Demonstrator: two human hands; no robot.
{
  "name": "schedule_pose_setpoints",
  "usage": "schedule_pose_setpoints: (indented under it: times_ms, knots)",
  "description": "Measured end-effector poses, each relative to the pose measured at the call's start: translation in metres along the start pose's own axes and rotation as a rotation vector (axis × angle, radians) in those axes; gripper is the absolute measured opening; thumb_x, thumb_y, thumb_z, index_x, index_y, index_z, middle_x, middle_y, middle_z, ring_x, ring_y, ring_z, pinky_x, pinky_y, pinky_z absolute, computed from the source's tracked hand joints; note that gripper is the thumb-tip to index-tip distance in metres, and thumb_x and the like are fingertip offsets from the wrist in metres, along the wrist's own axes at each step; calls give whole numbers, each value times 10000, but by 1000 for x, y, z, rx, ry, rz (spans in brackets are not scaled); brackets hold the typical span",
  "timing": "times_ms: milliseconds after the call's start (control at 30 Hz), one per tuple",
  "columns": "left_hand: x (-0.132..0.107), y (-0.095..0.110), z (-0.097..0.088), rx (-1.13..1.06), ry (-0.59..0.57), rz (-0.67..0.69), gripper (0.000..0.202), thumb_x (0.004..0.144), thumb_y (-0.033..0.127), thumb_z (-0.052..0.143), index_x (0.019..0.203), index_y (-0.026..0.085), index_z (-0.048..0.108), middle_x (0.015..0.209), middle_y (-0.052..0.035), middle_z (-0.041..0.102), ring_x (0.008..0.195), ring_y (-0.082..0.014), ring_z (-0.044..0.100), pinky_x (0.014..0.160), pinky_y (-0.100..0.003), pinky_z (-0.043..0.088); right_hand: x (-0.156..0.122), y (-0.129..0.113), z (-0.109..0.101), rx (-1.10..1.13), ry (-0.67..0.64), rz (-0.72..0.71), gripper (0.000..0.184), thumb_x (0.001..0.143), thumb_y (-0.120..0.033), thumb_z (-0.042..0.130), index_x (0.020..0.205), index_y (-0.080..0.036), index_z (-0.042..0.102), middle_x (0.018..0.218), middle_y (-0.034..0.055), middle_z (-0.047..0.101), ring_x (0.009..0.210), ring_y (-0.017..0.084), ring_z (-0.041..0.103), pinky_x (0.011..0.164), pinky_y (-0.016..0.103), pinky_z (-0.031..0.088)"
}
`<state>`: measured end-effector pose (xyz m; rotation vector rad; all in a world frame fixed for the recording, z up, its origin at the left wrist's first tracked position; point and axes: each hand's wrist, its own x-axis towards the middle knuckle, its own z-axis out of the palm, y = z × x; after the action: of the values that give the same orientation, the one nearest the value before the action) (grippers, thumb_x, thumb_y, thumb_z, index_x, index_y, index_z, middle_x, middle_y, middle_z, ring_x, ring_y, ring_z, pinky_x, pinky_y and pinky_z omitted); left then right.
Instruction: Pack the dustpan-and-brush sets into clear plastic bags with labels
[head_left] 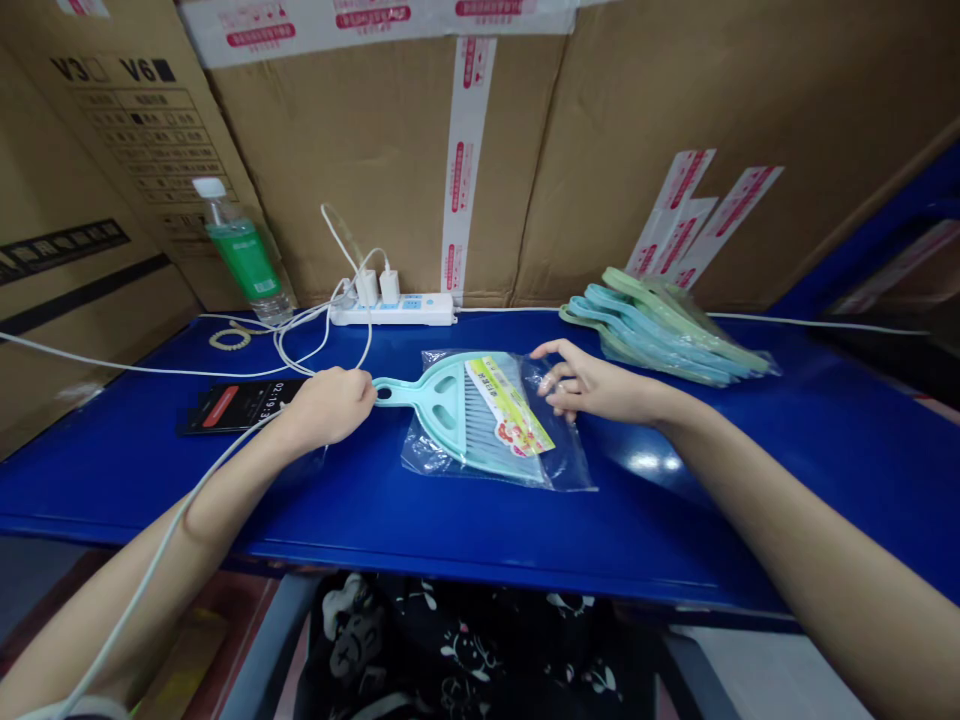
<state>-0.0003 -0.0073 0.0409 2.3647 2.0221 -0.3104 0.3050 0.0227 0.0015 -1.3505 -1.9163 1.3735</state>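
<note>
A light-blue dustpan [442, 425] with a small brush fitted against it lies on the blue table, inside a clear plastic bag [574, 470]. A yellow-green printed label [495, 390] sits over the bristles. My left hand [330, 405] is closed in a fist around the handle end at the left. At the bag's right side is my right hand [574, 382], its fingers curled on the plastic and its thumb mostly hidden. Farther back on the right rests a stack of bagged green and blue dustpans [660, 325].
Behind my left hand lies a phone [244, 405]. A water bottle [244, 250], a coiled ring [230, 339] and a white power strip [420, 310] with chargers and cables stand along the back. Cardboard [360, 150] walls the table's rear. A white cable crosses my left arm.
</note>
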Motion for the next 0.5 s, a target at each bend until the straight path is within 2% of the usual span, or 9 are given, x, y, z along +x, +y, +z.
schedule_pose_setpoints:
  times_ms: [133, 200, 267, 333, 400, 500]
  knots:
    - [0, 0, 4, 83, 51, -1, 362, 904, 230, 293, 810, 171, 638, 732, -105, 702, 786, -282, 684, 679, -321, 447, -2, -2, -3, -397, 173, -72, 290, 689, -247, 642, 957, -225, 535, 812, 11, 525, 587, 134, 530, 572, 306, 473]
    - [1, 0, 7, 112, 68, -19, 365, 905, 248, 293, 824, 172, 641, 791, -123, 713, 833, -295, 686, 691, -325, 456, -5, -8, -2, -580, 240, -126, 136, 727, -338, 606, 770, -219, 556, 740, 20, 526, 618, 158, 507, 607, 316, 439]
    - [1, 0, 9, 119, 71, -31, 366, 907, 255, 292, 838, 173, 643, 805, -124, 715, 843, -292, 687, 702, -324, 463, -7, -14, 2, -647, 174, -121, 237, 777, -425, 525, 658, -220, 548, 660, 22, 517, 621, 171, 484, 604, 314, 397]
    - [1, 0, 9, 119, 70, -34, 371, 911, 261, 291, 854, 170, 646, 813, -127, 715, 849, -293, 687, 713, -328, 468, -9, -20, 7, -621, 29, -84, 317, 785, -482, 477, 625, -218, 550, 617, 14, 507, 595, 163, 456, 578, 303, 355]
    - [1, 0, 9, 121, 67, -34, 376, 914, 264, 290, 868, 166, 650, 818, -130, 713, 856, -297, 686, 723, -335, 472, -10, -24, 12, -573, -70, -66, 352, 761, -523, 472, 611, -214, 546, 606, 2, 487, 579, 149, 420, 558, 292, 319]
    - [0, 1, 9, 121, 59, -27, 374, 914, 256, 292, 884, 159, 653, 817, -133, 709, 863, -298, 685, 737, -339, 475, -8, -25, 16, -515, -137, -49, 353, 718, -532, 471, 583, -210, 523, 596, -16, 422, 573, 133, 359, 543, 284, 279]
